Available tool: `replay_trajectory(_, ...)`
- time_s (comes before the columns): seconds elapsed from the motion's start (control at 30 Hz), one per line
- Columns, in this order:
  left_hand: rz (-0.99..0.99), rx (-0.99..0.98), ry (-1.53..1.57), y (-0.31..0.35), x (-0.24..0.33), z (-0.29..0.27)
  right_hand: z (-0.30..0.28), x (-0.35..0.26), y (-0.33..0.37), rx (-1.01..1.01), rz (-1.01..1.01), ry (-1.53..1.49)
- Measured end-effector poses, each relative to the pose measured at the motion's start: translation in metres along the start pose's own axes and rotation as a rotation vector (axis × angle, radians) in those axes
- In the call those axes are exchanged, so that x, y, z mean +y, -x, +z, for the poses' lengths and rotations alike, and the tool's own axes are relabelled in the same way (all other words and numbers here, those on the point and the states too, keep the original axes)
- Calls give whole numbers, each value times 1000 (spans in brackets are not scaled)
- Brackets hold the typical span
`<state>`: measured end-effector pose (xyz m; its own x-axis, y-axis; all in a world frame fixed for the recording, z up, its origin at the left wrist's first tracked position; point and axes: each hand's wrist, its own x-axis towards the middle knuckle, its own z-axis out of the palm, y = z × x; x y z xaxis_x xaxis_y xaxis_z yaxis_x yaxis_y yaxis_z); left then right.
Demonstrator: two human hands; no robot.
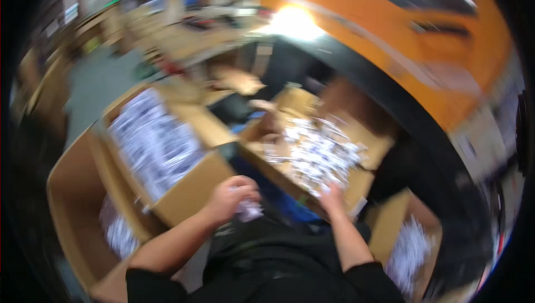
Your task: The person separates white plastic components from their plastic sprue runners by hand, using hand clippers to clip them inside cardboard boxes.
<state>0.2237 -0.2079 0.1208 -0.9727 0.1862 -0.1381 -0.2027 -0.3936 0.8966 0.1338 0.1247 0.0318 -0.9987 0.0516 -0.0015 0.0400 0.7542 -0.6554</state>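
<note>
My left hand (229,198) is closed round a small crinkled clear plastic bag (250,210), held over my lap near the corner of a cardboard box. What the bag contains is too blurred to make out. My right hand (332,196) reaches to the near edge of a heap of small white and silvery pieces (326,149). They lie in a shallow open cardboard box (278,176) in front of me. Motion blurs its fingertips among the pieces, so whether they grip one is unclear.
To the left stands a cardboard box (192,188) full of clear-wrapped packs (153,141), beside a larger box (72,191) with more packs low inside. Another carton (390,222) holds white pieces at the right. An orange machine (384,35) with a dark base rises beyond.
</note>
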Motion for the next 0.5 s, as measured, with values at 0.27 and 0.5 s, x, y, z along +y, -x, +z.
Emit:
replay_trajectory(0.27, 216, -286, -310, -78, -69, 127, -38, -68, 97, 4, -493, -583)
replay_trajectory(0.5, -740, -440, 156, -61, -124, 269, -116, -9, 193, 378, 110, -337)
